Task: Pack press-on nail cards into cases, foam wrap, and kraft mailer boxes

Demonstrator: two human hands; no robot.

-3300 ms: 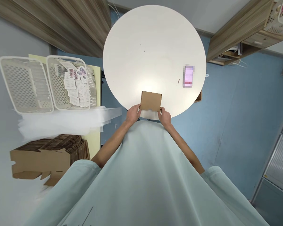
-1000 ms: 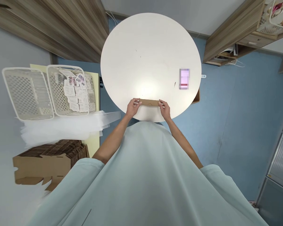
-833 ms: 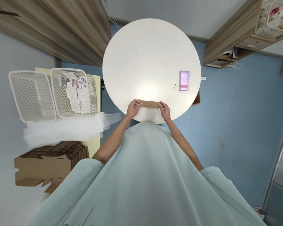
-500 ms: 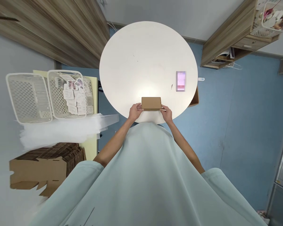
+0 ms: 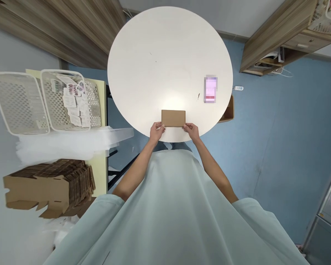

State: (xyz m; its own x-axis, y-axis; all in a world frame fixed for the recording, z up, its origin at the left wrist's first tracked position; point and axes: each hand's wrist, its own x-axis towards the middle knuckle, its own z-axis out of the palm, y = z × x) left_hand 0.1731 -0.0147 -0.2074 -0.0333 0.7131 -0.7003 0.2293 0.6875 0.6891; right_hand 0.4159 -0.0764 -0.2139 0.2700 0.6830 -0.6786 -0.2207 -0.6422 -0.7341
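A small brown cardboard box (image 5: 173, 117), closed and lying flat, rests near the front edge of a round white table (image 5: 165, 55). My left hand (image 5: 156, 131) grips its near left corner with curled fingers. My right hand (image 5: 191, 131) grips the near right corner the same way. Both forearms reach up from my pale green shirt.
A phone with a pink screen (image 5: 210, 88) lies on the table's right side. To my left stand two white mesh baskets (image 5: 19, 101), one holding printed packets (image 5: 73, 103), over clear plastic bags (image 5: 71, 141) and a stack of flat cardboard blanks (image 5: 49, 184). Wooden shelving (image 5: 278, 33) is at the upper right.
A second ago the box stood on edge between my hands, showing only a thin side. It has since been tipped down flat, and both hands now hold its near corners.
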